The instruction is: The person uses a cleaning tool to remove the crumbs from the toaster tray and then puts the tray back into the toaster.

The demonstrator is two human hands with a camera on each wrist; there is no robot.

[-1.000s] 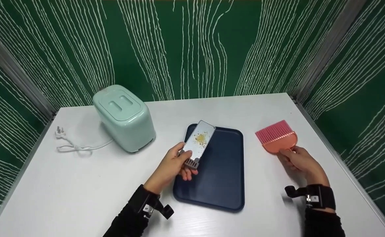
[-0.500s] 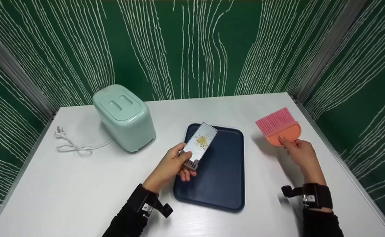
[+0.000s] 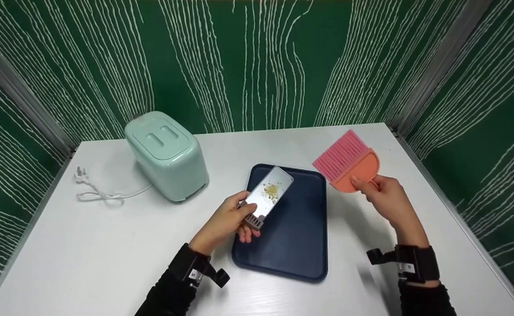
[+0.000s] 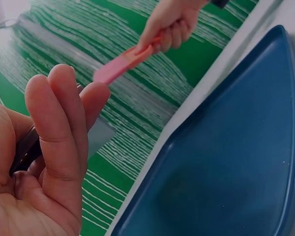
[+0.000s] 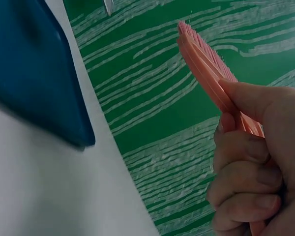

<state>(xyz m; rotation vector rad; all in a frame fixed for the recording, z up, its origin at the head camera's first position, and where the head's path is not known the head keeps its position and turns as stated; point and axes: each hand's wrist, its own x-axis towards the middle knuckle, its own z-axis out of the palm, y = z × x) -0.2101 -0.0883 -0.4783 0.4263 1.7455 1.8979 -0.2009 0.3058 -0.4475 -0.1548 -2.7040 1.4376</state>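
Note:
In the head view my left hand (image 3: 229,215) holds a slim metal crumb tray (image 3: 282,176) by its grey slotted end, thumb on top. Yellow-brown crumbs (image 3: 270,191) lie scattered on the shiny surface. Beneath it a dark blue serving tray (image 3: 298,245) rests on the table. My right hand (image 3: 390,202) grips the short handle of a brush with pink bristles (image 3: 338,156) and an orange body (image 3: 357,173), raised over the table at the serving tray's upper right corner. The right wrist view shows the brush (image 5: 204,73) edge-on, fingers curled round its handle.
A mint-green toaster (image 3: 173,162) stands at the back left, its white cord and plug (image 3: 81,176) lying beside it. Green walls with white streaks (image 3: 274,66) enclose the white table (image 3: 107,245) at the back and sides.
My right hand has lifted the brush and brought it leftward, closer to the serving tray, turning its bristles. The crumb tray in my left hand has shifted and turned slightly to the right.

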